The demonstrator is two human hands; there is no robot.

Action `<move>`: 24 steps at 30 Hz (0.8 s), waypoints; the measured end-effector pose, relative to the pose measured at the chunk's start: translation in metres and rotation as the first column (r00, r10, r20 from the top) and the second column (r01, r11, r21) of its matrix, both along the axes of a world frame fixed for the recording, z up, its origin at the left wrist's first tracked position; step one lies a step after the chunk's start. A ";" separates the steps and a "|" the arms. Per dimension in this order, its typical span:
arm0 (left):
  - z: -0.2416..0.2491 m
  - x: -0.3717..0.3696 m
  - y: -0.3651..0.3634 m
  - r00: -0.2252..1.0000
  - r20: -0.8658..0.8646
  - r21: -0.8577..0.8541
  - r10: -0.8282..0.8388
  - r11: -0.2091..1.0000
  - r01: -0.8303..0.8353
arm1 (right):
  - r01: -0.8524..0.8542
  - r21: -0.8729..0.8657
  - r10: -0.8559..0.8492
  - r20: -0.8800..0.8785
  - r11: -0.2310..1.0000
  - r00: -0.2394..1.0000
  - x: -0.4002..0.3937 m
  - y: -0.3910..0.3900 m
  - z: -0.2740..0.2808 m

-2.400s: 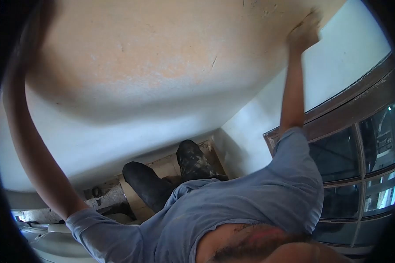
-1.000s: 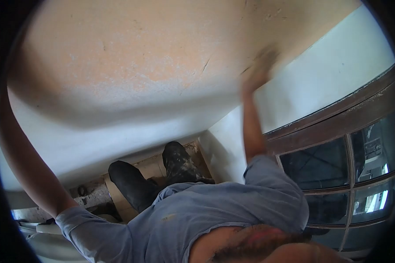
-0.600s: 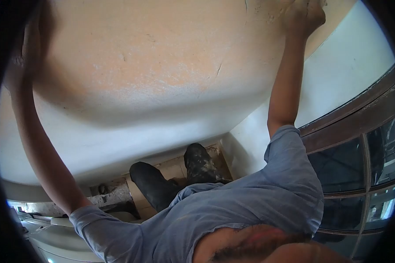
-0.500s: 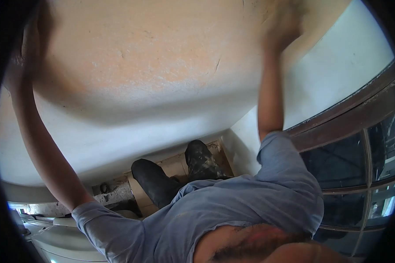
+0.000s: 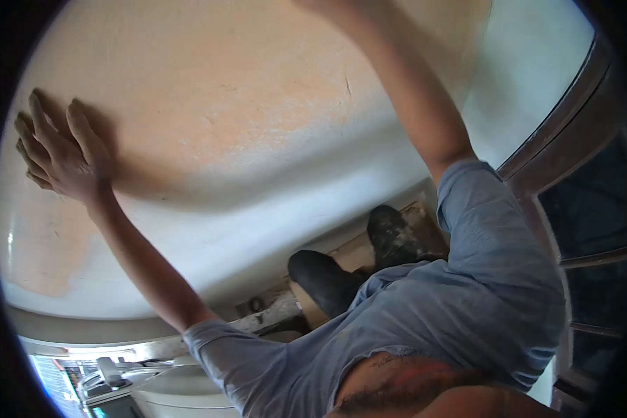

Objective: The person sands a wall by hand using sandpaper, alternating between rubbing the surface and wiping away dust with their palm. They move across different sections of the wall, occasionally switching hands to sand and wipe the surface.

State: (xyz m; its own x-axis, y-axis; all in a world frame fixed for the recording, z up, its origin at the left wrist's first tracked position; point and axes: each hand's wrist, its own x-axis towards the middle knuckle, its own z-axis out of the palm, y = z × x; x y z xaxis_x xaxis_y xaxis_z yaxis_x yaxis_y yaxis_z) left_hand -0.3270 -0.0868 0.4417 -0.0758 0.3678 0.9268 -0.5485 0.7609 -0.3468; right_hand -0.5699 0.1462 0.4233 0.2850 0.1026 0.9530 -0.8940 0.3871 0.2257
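Note:
My left hand (image 5: 66,153) is pressed flat on the wall (image 5: 216,118) at the left, fingers spread, with nothing in it. The wall is painted white, with a wide patch worn to pale orange and a few thin cracks or scratches. At the top edge, only the blurred base of my right hand (image 5: 316,4) shows, close to the wall's upper part. Its fingers lie outside the picture, so I cannot see whether it holds anything.
A white side wall (image 5: 529,76) meets this wall at the right, beside a dark-framed window (image 5: 595,209). Below are my dark boots (image 5: 397,233), stained pale, on a narrow tiled strip. A pale curved surface (image 5: 181,386) and metal items stand at lower left.
My right arm has swung left and up across the wall, taking the hand mostly out of view. The view has shifted, and my left hand now shows fully, flat on the wall.

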 end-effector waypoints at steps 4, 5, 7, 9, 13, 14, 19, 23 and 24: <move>-0.002 0.002 0.006 1.000 -0.007 0.048 0.028 0.998 -0.028 | -0.044 0.125 0.012 0.245 0.991 0.970 0.038 -0.007 -0.183; -0.003 0.002 0.009 1.000 -0.010 0.089 0.027 0.996 -0.026 | -0.125 0.170 0.071 0.293 0.978 0.953 0.041 -0.014 -0.247; -0.003 0.003 0.009 0.999 -0.015 0.096 0.044 0.994 -0.042 | -0.209 0.220 0.132 0.320 0.953 0.938 0.045 -0.015 -0.255; -0.004 0.003 0.009 0.999 0.010 0.108 0.036 0.994 -0.037 | -0.162 0.200 0.119 0.207 0.966 0.971 0.036 -0.016 -0.232; -0.005 0.004 0.010 0.998 0.030 0.128 0.062 0.990 -0.065 | -0.113 0.105 0.100 0.120 0.988 0.988 0.040 -0.010 -0.043; -0.005 0.004 0.009 0.996 0.044 0.119 0.073 0.990 -0.078 | -0.176 0.080 0.167 0.105 0.981 0.980 0.041 -0.015 -0.015; -0.004 0.006 0.008 0.997 0.052 0.140 0.053 0.988 -0.060 | -0.052 0.120 0.027 0.201 0.991 0.979 0.090 -0.049 -0.113; -0.005 0.004 0.014 0.998 0.045 0.159 0.033 0.987 -0.040 | -0.179 0.305 0.110 0.228 0.935 0.967 0.105 -0.074 -0.258; -0.006 0.005 0.011 0.998 0.047 0.145 0.040 0.988 -0.046 | -0.241 0.290 0.183 0.214 0.926 0.959 0.105 -0.076 -0.245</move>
State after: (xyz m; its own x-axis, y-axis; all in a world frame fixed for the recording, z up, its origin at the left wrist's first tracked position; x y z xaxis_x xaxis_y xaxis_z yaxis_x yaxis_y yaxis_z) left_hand -0.3223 -0.0756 0.4362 -0.1299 0.2248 0.9657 -0.5684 0.7812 -0.2583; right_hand -0.4648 0.0705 0.1787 0.1103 -0.1668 0.9798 -0.9840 0.1203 0.1313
